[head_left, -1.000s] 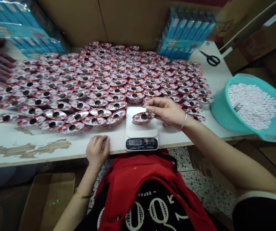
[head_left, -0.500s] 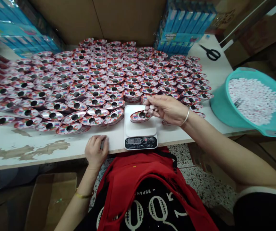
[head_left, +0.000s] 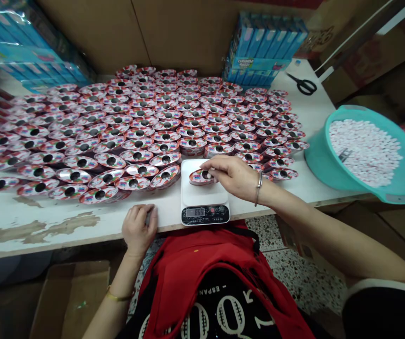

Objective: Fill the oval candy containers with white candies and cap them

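Box, small, oval and red-and-white, sits on the white scale at the table's near edge, dark hole facing up. We see the right hand reaching in from the right, thumb and finger pinching a small white piece right by the hole; we can't tell whether it touches the rim. Scale display is lit, digits too small for us to read surely. Silver bangle on the right wrist.

Left hand rests on the near edge of the table, left of the scale, fingers curled; we can't tell if anything is gripped. Yellow bangle on that wrist.

Beyond the scale we get many matching boxes, packed in rows, holes up, spreading far and left. Right: turquoise tub heaped with white pieces, a metal tool lying in them. Black-handled scissors lie far right. We note blue packs standing behind the rows, more blue packs far left. Red apron shows at the near side.
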`<state>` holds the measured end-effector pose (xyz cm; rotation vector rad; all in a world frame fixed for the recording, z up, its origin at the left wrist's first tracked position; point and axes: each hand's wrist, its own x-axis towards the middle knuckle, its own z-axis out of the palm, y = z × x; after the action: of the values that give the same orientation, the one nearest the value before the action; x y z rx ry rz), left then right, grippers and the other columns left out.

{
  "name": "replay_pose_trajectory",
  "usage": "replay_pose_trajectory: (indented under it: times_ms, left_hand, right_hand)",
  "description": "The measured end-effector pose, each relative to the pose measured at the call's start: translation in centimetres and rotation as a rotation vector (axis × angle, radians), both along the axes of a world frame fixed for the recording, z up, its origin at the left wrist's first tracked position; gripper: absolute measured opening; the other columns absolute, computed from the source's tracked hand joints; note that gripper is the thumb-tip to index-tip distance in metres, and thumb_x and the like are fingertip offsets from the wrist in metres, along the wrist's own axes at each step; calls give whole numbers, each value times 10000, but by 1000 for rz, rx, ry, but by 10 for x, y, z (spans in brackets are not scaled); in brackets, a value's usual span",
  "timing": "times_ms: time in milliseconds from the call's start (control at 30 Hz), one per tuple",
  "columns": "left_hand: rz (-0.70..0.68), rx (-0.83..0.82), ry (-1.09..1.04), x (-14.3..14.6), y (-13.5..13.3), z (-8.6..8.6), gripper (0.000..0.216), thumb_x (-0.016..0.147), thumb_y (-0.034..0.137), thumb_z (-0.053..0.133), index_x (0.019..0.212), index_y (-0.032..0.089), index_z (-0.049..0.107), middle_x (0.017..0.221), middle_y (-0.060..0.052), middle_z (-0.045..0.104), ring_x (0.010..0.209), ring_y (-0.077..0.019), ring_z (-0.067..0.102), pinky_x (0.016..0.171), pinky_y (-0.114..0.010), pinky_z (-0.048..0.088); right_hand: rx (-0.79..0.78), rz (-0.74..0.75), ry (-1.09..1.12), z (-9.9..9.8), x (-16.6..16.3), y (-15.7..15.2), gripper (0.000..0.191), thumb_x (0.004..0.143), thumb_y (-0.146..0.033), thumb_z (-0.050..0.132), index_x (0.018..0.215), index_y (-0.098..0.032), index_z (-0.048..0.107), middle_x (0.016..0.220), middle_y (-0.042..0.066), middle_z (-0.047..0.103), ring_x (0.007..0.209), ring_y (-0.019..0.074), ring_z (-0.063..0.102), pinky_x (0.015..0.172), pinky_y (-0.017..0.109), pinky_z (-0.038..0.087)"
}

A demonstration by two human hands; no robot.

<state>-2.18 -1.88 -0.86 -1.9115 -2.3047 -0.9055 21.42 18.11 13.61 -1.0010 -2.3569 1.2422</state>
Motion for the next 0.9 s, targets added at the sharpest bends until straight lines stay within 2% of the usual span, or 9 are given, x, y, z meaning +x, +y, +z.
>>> replay_pose_trajectory:
  times_ms: [100,200,300,400,500,600,667,800,900]
  left_hand:
    - [5,-13,-10,0,0,-1,136,851,281,579,951,201,625,847,-68,617,813,-192,564,750,-317,442]
    - [14,-25,-14,1,0,0,142,853,294,572,940,198,629,838,-69,612,796,-191,555,743,-320,438]
    - [25,-39,-20,1,0,1,144,855,301,565,930,197,632,824,-68,610,788,-194,554,734,-321,435]
    - [27,-42,-23,2,1,2,144,855,309,566,921,199,631,817,-68,606,787,-197,552,730,-321,430]
    - [26,-43,-18,2,1,2,144,854,309,569,920,197,631,816,-67,605,784,-196,551,726,-318,426]
    - [21,-29,-1,2,1,2,135,857,297,569,921,195,629,816,-65,606,782,-192,548,727,-311,427]
    - [8,-18,6,2,1,2,128,857,288,570,924,194,626,822,-65,608,783,-189,545,729,-305,430]
    - [3,-20,3,1,0,1,127,856,284,571,932,196,622,824,-62,607,786,-186,542,737,-303,430]
    - [2,-18,8,1,0,0,125,853,280,577,931,197,627,826,-62,610,795,-186,548,744,-303,432]
  right_hand:
    - [-54,-78,74,4,3,2,186,852,-74,544,891,-182,689,925,47,670,844,158,602,808,318,482]
    - [-353,-197,227,7,12,7,107,874,-185,585,937,-183,671,852,29,636,672,114,550,630,251,469]
    - [-607,-311,347,8,24,10,190,873,-347,637,962,-180,653,821,25,597,589,90,488,522,220,424]
    - [-649,-389,351,6,36,9,232,832,-389,693,926,-180,662,759,10,559,557,85,449,527,228,436]
    - [-568,-408,277,1,43,1,232,819,-404,708,901,-189,681,701,7,552,560,103,463,532,244,447]
    - [-407,-390,204,-3,45,-8,256,844,-446,668,927,-205,690,814,46,619,693,158,558,551,258,459]
    - [-259,-362,159,-4,44,-12,264,877,-443,620,982,-211,691,879,59,636,768,187,578,589,280,470]
    - [122,-239,9,-8,41,-20,310,943,-381,526,1134,-184,670,842,73,611,754,200,552,701,336,466]
    - [367,-146,-96,-13,35,-27,384,972,-374,482,1240,-137,621,913,112,595,819,222,552,759,347,460]
